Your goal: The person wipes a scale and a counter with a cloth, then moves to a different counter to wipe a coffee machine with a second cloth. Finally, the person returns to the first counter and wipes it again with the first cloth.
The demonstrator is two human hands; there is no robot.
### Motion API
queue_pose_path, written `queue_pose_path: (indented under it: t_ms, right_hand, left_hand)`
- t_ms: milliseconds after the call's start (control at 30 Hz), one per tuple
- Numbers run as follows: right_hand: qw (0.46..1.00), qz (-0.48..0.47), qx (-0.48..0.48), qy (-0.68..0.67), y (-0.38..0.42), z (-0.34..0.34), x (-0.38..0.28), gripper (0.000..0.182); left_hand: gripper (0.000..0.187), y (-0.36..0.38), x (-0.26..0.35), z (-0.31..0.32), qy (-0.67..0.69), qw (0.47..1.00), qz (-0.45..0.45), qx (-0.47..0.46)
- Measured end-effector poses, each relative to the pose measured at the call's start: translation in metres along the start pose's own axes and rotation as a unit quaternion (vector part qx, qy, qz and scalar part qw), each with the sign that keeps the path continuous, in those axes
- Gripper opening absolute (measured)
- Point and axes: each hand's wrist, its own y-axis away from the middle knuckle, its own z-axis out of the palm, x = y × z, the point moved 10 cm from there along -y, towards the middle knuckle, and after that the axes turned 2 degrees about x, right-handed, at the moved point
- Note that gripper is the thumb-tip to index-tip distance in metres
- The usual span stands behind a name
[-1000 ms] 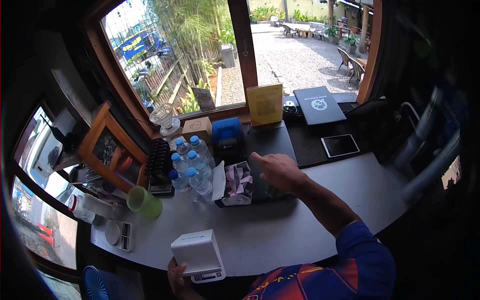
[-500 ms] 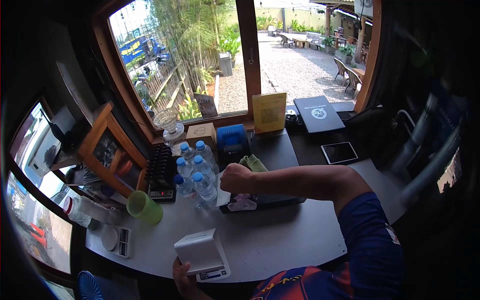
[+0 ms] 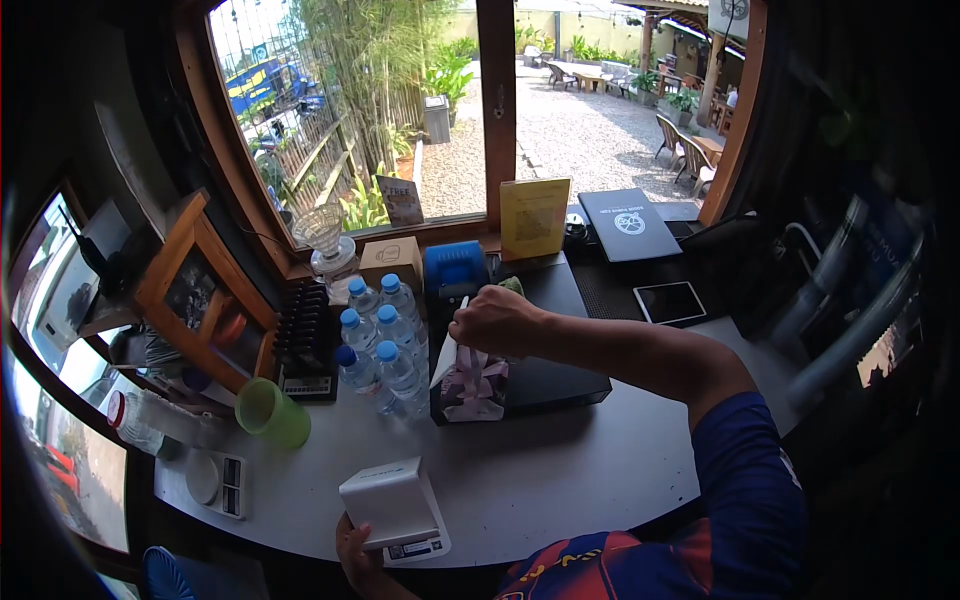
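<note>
My left hand (image 3: pixel 358 546) grips the lower left edge of a white stand-like device (image 3: pixel 388 508) near the counter's front edge. My right hand (image 3: pixel 492 322) is closed above a patterned tissue pack (image 3: pixel 474 388), with a white sheet (image 3: pixel 446 356) hanging beneath its fingers. The pack lies on the left part of a black box (image 3: pixel 560 345). Part of a green cloth (image 3: pixel 512 285) shows behind my right hand. Several water bottles (image 3: pixel 400 370) with blue caps stand just left of the pack.
A green cup (image 3: pixel 273 413), a white scale (image 3: pixel 232 487) and a glass jar (image 3: pixel 145 420) are on the left. Behind stand a blue device (image 3: pixel 455 268), a brown box (image 3: pixel 390 257) and a yellow sign (image 3: pixel 535 220). A tablet (image 3: pixel 669 303) and dark folder (image 3: pixel 629 225) lie right.
My right hand has moved up and back, away from the tissue pack, uncovering more of it. The view has shifted slightly. My left hand still holds the white device.
</note>
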Motion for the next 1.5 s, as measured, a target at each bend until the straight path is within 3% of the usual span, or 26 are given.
queue_pose_path:
  t_ms: [167, 200, 300, 400, 500, 600, 700, 800, 900, 1000, 1100, 1367, 1467, 1500]
  right_hand:
    - [1.0, 0.0, -0.018, -0.01, 0.039, 0.035, -0.007, 0.019]
    - [0.998, -0.007, -0.058, -0.022, 0.046, 0.053, -0.013, 0.024]
    - [0.991, 0.048, -0.06, -0.109, 0.059, 0.079, -0.017, 0.034]
    - [0.97, 0.132, -0.113, -0.169, 0.07, 0.07, -0.015, 0.048]
    - [0.959, 0.15, -0.155, -0.184, 0.078, 0.06, -0.025, 0.057]
    - [0.977, 0.1, -0.101, -0.158, 0.083, 0.093, -0.045, 0.046]
    - [0.986, 0.054, -0.059, -0.146, 0.08, 0.084, -0.077, 0.04]
    - [0.986, 0.003, 0.002, -0.17, 0.069, 0.065, -0.123, 0.036]
    - [0.975, -0.019, 0.021, -0.222, 0.034, 0.043, -0.162, 0.03]
    - [0.962, 0.002, 0.042, -0.269, -0.019, 0.059, -0.184, 0.021]
    - [0.972, 0.012, 0.06, -0.227, -0.079, 0.086, -0.203, 0.015]
    - [0.971, 0.15, -0.008, -0.185, -0.168, 0.158, -0.194, 0.012]
    - [0.959, 0.213, -0.059, -0.176, -0.172, 0.186, -0.188, 0.015]
    - [0.951, 0.244, -0.077, -0.174, -0.171, 0.192, -0.185, 0.016]
  left_hand:
    - [0.064, -0.012, -0.01, 0.0, 0.072, 0.997, -0.015, -0.04]
    - [0.063, -0.014, -0.011, -0.003, 0.075, 0.996, -0.012, -0.039]
    - [0.063, -0.021, -0.013, -0.02, -0.01, 0.997, 0.066, -0.028]
    - [0.063, -0.014, -0.015, -0.021, 0.075, 0.997, -0.009, -0.006]
    - [0.062, -0.011, -0.015, -0.028, 0.068, 0.998, -0.009, 0.005]
    - [0.062, -0.009, -0.014, -0.028, 0.088, 0.996, -0.027, -0.015]
    - [0.063, -0.007, -0.004, -0.042, -0.052, 0.994, 0.089, 0.026]
    - [0.064, 0.005, 0.0, -0.041, 0.107, 0.994, 0.009, 0.008]
    - [0.066, 0.023, 0.018, -0.066, 0.111, 0.989, 0.063, 0.07]
    - [0.064, 0.045, 0.021, -0.114, 0.087, 0.978, 0.143, 0.122]
    - [0.061, 0.065, 0.009, -0.172, 0.04, 0.969, 0.185, 0.156]
    - [0.06, 0.111, 0.008, -0.213, 0.073, 0.966, 0.166, 0.183]
    - [0.065, 0.125, -0.003, -0.232, -0.118, 0.93, 0.295, 0.183]
    - [0.066, 0.122, -0.004, -0.234, -0.108, 0.935, 0.283, 0.185]
